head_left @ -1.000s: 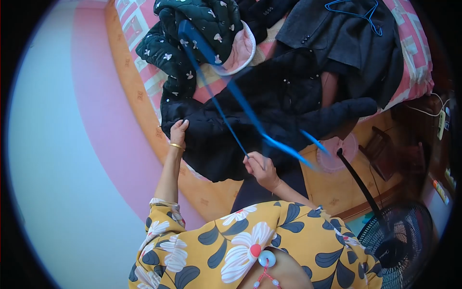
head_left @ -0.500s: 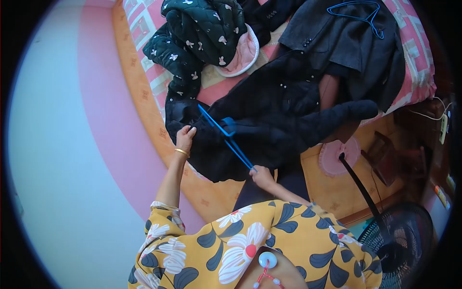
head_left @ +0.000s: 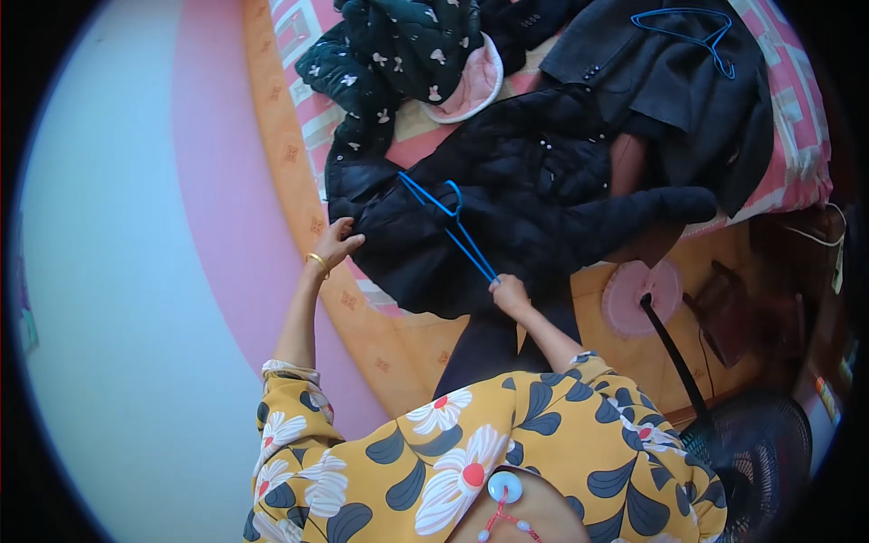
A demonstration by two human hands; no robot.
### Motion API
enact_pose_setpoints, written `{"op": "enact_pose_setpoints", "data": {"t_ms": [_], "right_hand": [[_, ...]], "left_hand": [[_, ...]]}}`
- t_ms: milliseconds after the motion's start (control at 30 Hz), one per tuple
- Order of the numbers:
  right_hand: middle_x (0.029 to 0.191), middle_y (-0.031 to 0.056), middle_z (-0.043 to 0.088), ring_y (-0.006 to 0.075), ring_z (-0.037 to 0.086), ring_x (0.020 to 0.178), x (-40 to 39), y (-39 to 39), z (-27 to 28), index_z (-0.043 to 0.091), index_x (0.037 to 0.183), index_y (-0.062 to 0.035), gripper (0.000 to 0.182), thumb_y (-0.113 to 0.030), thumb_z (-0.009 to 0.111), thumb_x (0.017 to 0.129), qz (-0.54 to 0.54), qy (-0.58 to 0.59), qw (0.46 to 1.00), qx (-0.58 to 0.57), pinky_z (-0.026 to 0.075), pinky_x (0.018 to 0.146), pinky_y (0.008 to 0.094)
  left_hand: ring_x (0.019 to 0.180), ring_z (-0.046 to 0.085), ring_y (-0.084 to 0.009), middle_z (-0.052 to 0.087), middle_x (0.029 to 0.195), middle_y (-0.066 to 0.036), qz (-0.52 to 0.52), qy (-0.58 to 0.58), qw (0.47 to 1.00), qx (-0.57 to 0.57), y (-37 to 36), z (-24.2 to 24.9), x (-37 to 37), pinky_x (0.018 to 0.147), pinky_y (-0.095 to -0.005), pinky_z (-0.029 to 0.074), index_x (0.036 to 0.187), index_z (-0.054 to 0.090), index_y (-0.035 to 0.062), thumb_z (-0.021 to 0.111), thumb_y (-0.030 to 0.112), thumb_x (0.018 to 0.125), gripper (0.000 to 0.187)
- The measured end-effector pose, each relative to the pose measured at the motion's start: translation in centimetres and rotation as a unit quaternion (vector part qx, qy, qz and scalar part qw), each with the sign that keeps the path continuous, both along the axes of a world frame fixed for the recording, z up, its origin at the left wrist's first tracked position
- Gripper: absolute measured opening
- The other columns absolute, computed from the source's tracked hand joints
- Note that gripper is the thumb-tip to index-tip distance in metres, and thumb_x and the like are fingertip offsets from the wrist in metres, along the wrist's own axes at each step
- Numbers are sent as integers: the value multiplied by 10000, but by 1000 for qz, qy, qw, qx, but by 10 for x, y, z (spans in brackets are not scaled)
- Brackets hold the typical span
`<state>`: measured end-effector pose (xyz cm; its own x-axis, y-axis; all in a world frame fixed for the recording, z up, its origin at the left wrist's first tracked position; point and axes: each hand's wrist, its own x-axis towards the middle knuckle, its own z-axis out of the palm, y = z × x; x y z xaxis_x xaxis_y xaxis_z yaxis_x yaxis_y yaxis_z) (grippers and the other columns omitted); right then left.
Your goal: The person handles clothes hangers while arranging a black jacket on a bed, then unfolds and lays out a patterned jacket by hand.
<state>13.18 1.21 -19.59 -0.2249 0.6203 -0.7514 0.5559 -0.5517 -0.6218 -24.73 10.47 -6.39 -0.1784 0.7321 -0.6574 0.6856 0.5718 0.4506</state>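
Note:
A black padded jacket (head_left: 425, 258) lies spread over the near side of the bed. At its left edge is my left hand (head_left: 333, 244), thumb and fingers apart, touching or very close to the cloth. My right hand (head_left: 511, 294) is closed around one end of a blue clothes hanger (head_left: 472, 252). The hanger slants up and left across the jacket, its hook near the middle and its far end near the jacket's upper left part. Whether that far end is under the cloth I cannot make out.
On the bed (head_left: 801, 136) lie a dark green rabbit-patterned padded garment (head_left: 416, 54) and a dark grey jacket (head_left: 625, 72) with another blue hanger (head_left: 683, 36) on it. A standing fan (head_left: 756, 443), its pink-covered base (head_left: 625, 303) and a brown stool (head_left: 724, 317) are at right.
My left hand has loosened its grip at the jacket's edge, and its fingers have parted. The hanger has turned so that its hook shows more clearly. The view has shifted slightly.

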Motion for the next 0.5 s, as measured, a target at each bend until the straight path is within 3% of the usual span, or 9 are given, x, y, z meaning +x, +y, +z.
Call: {"op": "enact_pose_setpoints", "data": {"t_ms": [67, 100, 200, 233, 300, 333, 400, 433, 500], "right_hand": [[846, 232, 624, 428, 590, 831, 3, 14, 5, 636, 812, -27, 193, -176, 515, 798, -8, 23, 1000, 18, 462, 765, 494], [746, 215, 612, 371, 611, 709, 0, 20, 8, 606, 775, -13, 193, -165, 498, 826, 8, 30, 993, 112, 485, 662, 442], [635, 164, 551, 260, 569, 566, -2, 73, 125, 564, 775, -16, 171, -141, 484, 860, -147, 225, 958, 96, 455, 542, 353], [635, 164, 551, 260, 569, 566, -6, 76, 153, 564, 775, -16, 171, -141, 484, 860, -150, 223, 958, 100, 455, 542, 353], [590, 15, 497, 70, 481, 556, -14, 67, 190, 549, 819, -39, 161, -92, 428, 911, -262, 343, 882, 187, 365, 481, 220], [604, 29, 517, 98, 499, 540, -27, 42, 166, 556, 821, -40, 137, -84, 448, 893, -265, 313, 882, 232, 380, 485, 237], [578, 60, 475, 169, 517, 501, -54, -34, 60, 524, 878, -48, 78, -63, 448, 886, -99, 138, 924, 343, 416, 495, 267], [578, 60, 475, 169, 517, 501, -57, -62, 51, 524, 878, -48, 78, -63, 448, 886, -103, 132, 924, 345, 416, 495, 267], [595, 99, 515, 248, 577, 557, -64, -94, 41, 517, 885, -44, 59, -62, 461, 877, -22, 72, 967, 244, 448, 524, 307]], "left_hand": [[1093, 531, -278, 559, 1185, -142, -194, 256, 947, -22, -12, 11, -15, 935, -379, 412, 1153, 562, 25, 699, 365, 715, 571], [1088, 520, -286, 530, 1216, -137, -199, 276, 940, -37, -13, 10, -20, 948, -395, 395, 1132, 590, 60, 706, 377, 691, 555], [1016, 549, -287, 602, 1078, -137, -149, 319, 936, -5, -13, 17, 3, 888, -395, 419, 1079, 622, 86, 702, 371, 695, 485], [1016, 549, -287, 602, 1078, -137, -151, 317, 936, -1, -15, 8, -3, 888, -395, 419, 1079, 622, 86, 702, 371, 695, 485], [856, 598, -234, 647, 883, -109, -108, 262, 954, 98, -24, -22, -22, 757, -354, 456, 955, 656, 78, 685, 297, 725, 319], [856, 598, -234, 647, 883, -109, -116, 259, 953, 102, -28, -29, -28, 757, -354, 456, 955, 656, 78, 685, 297, 725, 319], [681, 574, -165, 617, 750, -42, 121, -5, 983, 140, -36, -40, -32, 654, -297, 467, 875, 616, 2, 657, 158, 773, 191], [678, 531, -105, 564, 702, -6, 92, -6, 990, 103, -34, -20, -19, 630, -257, 443, 821, 596, 5, 607, 125, 803, 121], [680, 531, -110, 570, 711, -13, 46, 6, 991, 124, -38, -30, -27, 631, -259, 440, 824, 593, 5, 598, 142, 813, 138]]}}
